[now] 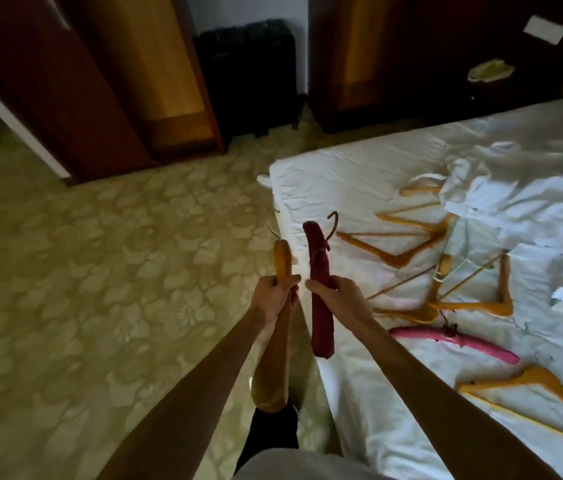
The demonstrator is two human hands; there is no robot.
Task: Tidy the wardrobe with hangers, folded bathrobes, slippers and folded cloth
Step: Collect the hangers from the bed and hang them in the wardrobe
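My left hand (275, 295) grasps an orange hanger (278, 320), right hand (333, 296) a maroon hanger (320, 299); their hooks risk tangling, being close beside the bed's (359, 174) corner.

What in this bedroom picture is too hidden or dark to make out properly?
Head view only:
- Wardrobe inside: too dark to see a rail or shelves.
- Orange hanger in the left hand: its lower end is behind the arm.
- Hangers under the white cloth on the bed: partly covered.
- Dark red hanger in the right hand: seen edge-on.
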